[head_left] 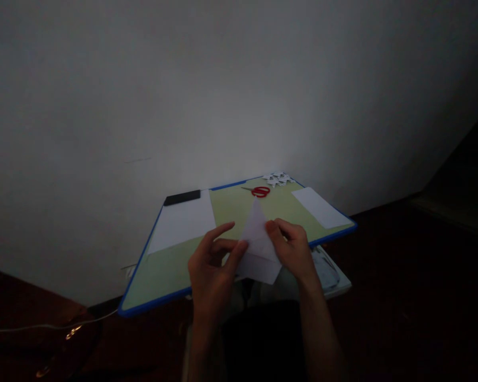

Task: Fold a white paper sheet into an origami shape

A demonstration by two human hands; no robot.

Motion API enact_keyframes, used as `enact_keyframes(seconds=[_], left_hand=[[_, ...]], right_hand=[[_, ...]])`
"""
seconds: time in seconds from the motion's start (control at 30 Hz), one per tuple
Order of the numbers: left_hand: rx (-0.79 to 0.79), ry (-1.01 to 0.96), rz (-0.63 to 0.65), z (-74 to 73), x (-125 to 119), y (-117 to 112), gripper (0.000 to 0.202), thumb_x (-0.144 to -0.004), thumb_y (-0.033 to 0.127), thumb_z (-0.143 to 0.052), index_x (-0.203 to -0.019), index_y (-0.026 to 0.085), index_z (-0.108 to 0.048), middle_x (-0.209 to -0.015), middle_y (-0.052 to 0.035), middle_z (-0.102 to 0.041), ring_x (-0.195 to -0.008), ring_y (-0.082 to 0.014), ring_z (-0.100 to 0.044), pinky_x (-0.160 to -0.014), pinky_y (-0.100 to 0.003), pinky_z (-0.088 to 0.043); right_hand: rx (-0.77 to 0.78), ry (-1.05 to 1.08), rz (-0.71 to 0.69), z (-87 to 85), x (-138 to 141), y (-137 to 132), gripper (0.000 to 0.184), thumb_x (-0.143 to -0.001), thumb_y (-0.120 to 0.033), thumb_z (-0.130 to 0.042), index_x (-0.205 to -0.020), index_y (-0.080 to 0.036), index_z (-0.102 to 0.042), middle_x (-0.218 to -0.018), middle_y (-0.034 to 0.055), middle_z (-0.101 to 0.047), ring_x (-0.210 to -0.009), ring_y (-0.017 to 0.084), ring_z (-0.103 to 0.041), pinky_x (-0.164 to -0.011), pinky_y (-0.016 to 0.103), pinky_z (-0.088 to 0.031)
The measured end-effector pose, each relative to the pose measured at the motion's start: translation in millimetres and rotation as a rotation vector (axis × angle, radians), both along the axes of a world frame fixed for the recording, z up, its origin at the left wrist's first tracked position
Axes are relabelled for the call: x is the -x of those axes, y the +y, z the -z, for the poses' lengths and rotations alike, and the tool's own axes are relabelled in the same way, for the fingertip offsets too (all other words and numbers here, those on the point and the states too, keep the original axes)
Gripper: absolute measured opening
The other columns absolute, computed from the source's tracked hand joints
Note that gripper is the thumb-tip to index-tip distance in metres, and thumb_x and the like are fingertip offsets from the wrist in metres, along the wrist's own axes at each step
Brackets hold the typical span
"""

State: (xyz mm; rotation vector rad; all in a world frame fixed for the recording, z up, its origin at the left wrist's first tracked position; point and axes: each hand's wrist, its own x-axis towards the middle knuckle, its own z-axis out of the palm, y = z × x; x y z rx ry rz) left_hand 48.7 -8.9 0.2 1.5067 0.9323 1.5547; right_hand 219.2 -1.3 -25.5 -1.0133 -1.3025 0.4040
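Note:
A folded white sheet of paper (258, 244), pointed at its far end and wider near me, is held up over the table's front edge. My left hand (215, 260) pinches its left side between thumb and fingers, the index finger stretched out above. On the right side, my right hand (290, 241) grips the paper with thumb and curled fingers. Just beyond the paper's tip lie red-handled scissors (260, 191), blades toward the left. Several white paper cut-outs (278, 179) are heaped at the far right corner.
The pale green table (167, 276) has a blue rim and stands against a wall (223, 95). White paper (183, 223) lies at left under a dark flat object (182, 198). Another white sheet (321, 208) lies at right. A white cable (51, 326) runs off to the lower left.

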Motion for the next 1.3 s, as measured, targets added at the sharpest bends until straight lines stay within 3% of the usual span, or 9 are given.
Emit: enact_keyframes(seconds=[0.3, 0.7, 0.87, 1.0, 1.17, 1.3], left_hand=[[0.029, -0.017, -0.03, -0.2, -2.1, -0.6, 0.042, -0.079, 0.024, -0.091, -0.118, 0.019, -0.077, -0.074, 0.0008, -0.082, -0.07, -0.0155, -0.079, -0.068, -0.021, -0.062], [0.04, -0.031, -0.007, -4.9, -5.9, -3.0, 0.043, -0.08, 0.024, -0.09, -0.119, 0.019, -0.074, -0.075, 0.001, -0.083, -0.071, -0.016, -0.08, -0.069, -0.023, -0.063], [0.035, -0.016, -0.002, -1.4, -0.8, 1.2, 0.034, -0.08, 0.022, -0.09, -0.111, 0.019, -0.077, -0.074, 0.001, -0.082, -0.07, -0.0152, -0.08, -0.066, -0.02, -0.062], [0.03, -0.042, 0.001, 3.0, 3.4, 5.6, 0.035, -0.079, 0.021, -0.091, -0.111, 0.02, -0.077, -0.074, 0.0009, -0.083, -0.069, -0.0147, -0.08, -0.065, -0.02, -0.062], [0.039, -0.022, 0.013, 1.4, 1.5, 5.4, 0.038, -0.079, 0.022, -0.091, -0.113, 0.02, -0.076, -0.073, 0.001, -0.082, -0.069, -0.0152, -0.08, -0.067, -0.021, -0.063], [0.039, -0.001, 0.014, 0.5, 1.7, 5.0, 0.038, -0.08, 0.024, -0.09, -0.115, 0.02, -0.076, -0.074, 0.0012, -0.082, -0.07, -0.0156, -0.08, -0.067, -0.021, -0.063]], right_hand=[[0.029, -0.061, 0.0, 1.6, 0.6, -0.2, 0.045, -0.1, -0.048, -0.064, -0.065, -0.022, -0.052, -0.057, -0.0072, -0.042, -0.055, 0.011, -0.039, -0.053, 0.028, -0.027], [-0.012, -0.083, 0.168, -0.9, 3.3, 0.6, 0.066, -0.101, -0.06, -0.061, -0.054, -0.023, -0.034, -0.052, -0.0081, -0.028, -0.051, 0.009, -0.028, -0.053, 0.03, -0.023], [-0.001, -0.106, 0.001, 3.2, 1.9, 1.6, 0.061, -0.107, -0.064, -0.048, -0.061, -0.024, -0.041, -0.056, -0.0057, -0.041, -0.053, 0.011, -0.037, -0.052, 0.029, -0.026], [0.009, -0.113, -0.043, 5.2, 2.1, 0.9, 0.052, -0.108, -0.057, -0.049, -0.068, -0.024, -0.048, -0.058, -0.0052, -0.047, -0.054, 0.013, -0.042, -0.053, 0.028, -0.03], [0.078, -0.082, -0.088, 5.5, 2.7, -0.3, 0.027, -0.11, -0.045, -0.052, -0.099, -0.023, -0.063, -0.064, -0.0067, -0.053, -0.054, 0.013, -0.047, -0.053, 0.027, -0.03], [0.047, -0.073, -0.037, 4.6, -0.4, 0.4, 0.032, -0.109, -0.044, -0.053, -0.089, -0.022, -0.063, -0.062, -0.0067, -0.05, -0.054, 0.013, -0.045, -0.054, 0.028, -0.03]])
